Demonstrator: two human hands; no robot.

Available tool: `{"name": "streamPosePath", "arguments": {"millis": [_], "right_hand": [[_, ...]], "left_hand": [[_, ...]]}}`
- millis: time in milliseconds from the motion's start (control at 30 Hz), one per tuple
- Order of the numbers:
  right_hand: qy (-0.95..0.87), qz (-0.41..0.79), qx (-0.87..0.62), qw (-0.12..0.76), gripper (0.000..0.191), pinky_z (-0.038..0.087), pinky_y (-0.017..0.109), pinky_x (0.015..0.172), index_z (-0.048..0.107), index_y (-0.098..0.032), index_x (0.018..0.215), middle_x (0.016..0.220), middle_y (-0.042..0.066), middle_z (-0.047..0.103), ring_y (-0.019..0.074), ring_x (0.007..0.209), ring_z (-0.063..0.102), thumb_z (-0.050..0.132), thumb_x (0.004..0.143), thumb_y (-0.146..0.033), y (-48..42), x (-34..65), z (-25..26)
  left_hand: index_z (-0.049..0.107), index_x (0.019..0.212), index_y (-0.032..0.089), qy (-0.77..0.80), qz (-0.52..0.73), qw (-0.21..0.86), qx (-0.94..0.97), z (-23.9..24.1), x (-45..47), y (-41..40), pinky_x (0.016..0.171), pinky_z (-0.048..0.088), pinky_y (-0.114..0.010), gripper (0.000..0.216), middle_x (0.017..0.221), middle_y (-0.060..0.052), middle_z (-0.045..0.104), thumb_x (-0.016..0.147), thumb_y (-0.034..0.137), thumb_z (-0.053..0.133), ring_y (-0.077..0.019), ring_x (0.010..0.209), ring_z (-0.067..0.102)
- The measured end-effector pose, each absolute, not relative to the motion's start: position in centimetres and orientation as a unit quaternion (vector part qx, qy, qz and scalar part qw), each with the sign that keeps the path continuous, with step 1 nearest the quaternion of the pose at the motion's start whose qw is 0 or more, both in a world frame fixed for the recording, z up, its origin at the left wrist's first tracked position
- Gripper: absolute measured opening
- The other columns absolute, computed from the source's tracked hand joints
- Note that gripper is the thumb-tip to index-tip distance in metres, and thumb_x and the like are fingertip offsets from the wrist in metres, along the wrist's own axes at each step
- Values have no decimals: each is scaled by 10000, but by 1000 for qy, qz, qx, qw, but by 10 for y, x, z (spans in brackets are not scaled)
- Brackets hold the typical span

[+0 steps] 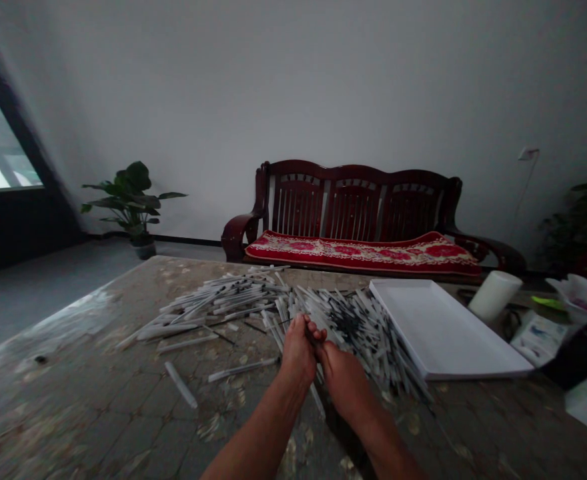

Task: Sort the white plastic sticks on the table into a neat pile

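Note:
My left hand (pixel 297 350) and my right hand (pixel 342 373) meet over the front of the table, fingers closed and pressed together. A thin dark line shows just left of my left fingertips, but what the fingers hold is mostly hidden. Behind and to the right of the hands lies a heap of slim whitish, pen-like tubes (pixel 373 333), with dark parts among them. A second heap of similar pale tubes (pixel 238 293) spreads to the left. One loose tube (pixel 181 385) lies apart at the left front, and another loose tube (pixel 242 370) rests closer to my left hand.
A shallow white tray (pixel 453 330) stands right of the heaps on the patterned table (pixel 138 400). Past it are a white roll (pixel 495 297), a small white box (pixel 541 337) and a dark container. A wooden bench (pixel 353 207) and a potted plant (pixel 131 200) stand behind.

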State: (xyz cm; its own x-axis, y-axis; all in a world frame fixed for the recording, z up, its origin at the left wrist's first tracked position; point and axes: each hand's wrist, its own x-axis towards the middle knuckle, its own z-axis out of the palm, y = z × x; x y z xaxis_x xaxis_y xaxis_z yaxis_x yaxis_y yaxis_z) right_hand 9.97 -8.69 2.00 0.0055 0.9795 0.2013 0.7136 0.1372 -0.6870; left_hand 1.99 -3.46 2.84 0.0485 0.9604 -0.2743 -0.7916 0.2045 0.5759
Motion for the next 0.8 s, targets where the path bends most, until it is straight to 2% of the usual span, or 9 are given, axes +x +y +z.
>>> {"name": "streamPosePath", "arguments": {"millis": [133, 233, 333, 433, 500, 567, 633, 700, 800], "right_hand": [[-715, 48, -669, 196, 271, 374, 268, 549, 641, -204, 932, 784, 97, 745, 220, 683, 710, 381, 994, -249, -95, 98, 25], [-711, -9, -676, 192, 240, 357, 256, 538, 634, -218, 898, 730, 67, 730, 207, 668, 708, 414, 991, -240, -102, 102, 23], [-689, -1, -686, 233, 218, 394, 248, 582, 641, -230, 963, 767, 45, 737, 203, 718, 716, 428, 994, -265, -101, 107, 19], [-678, 21, -675, 290, 249, 468, 267, 728, 631, -226, 1115, 998, 66, 744, 213, 902, 711, 421, 983, -243, -92, 111, 15], [-675, 12, -663, 324, 315, 482, 304, 858, 602, -206, 1218, 1157, 96, 698, 224, 1049, 666, 409, 970, -222, -88, 113, 13], [-679, -8, -651, 337, 352, 455, 359, 974, 594, -191, 1259, 1261, 120, 642, 244, 1164, 600, 423, 953, -217, -89, 114, 12], [-702, -18, -633, 326, 346, 401, 410, 1060, 617, -204, 1246, 1327, 117, 601, 260, 1240, 539, 468, 935, -234, -96, 113, 11], [-748, -5, -596, 291, 342, 325, 454, 1130, 631, -250, 1240, 1383, 80, 569, 270, 1315, 469, 538, 913, -288, -105, 110, 11], [-824, 28, -523, 217, 470, 188, 512, 1196, 579, -310, 1320, 1496, 27, 470, 289, 1441, 300, 629, 863, -407, -114, 104, 7]], "left_hand": [[436, 708, 209, 327, 642, 687, 99, 29, 11, -24, 559, 475, -207, 288, 518, 93, 381, 911, 363, 569, -52, 408, 381], [389, 677, 210, 358, 682, 636, 55, 31, -8, -10, 478, 394, -166, 299, 488, 108, 303, 954, 279, 480, -42, 362, 270], [458, 723, 197, 339, 670, 653, 95, 33, -17, -5, 530, 435, -174, 236, 511, 96, 377, 957, 222, 456, -40, 380, 347], [572, 945, 188, 340, 602, 697, 189, 31, -12, -9, 750, 531, -273, 70, 710, 0, 626, 917, 237, 531, -108, 618, 627], [568, 1129, 203, 368, 576, 679, 266, 29, -9, -10, 906, 506, -327, 259, 1007, -85, 704, 876, 252, 589, -178, 924, 690], [549, 1225, 213, 425, 573, 611, 342, 26, -13, -8, 1015, 438, -329, 392, 1248, -115, 652, 839, 239, 614, -207, 1174, 612], [572, 1226, 196, 491, 557, 520, 422, 25, -25, -2, 1060, 390, -330, 416, 1337, -121, 611, 813, 224, 610, -226, 1281, 535], [623, 1155, 170, 541, 498, 445, 510, 28, -42, 3, 1034, 405, -340, 355, 1283, -128, 649, 805, 223, 592, -247, 1233, 571], [690, 962, 173, 608, 331, 322, 646, 42, -69, 3, 930, 452, -340, 203, 1043, -107, 735, 807, 244, 579, -261, 1047, 659]]}}
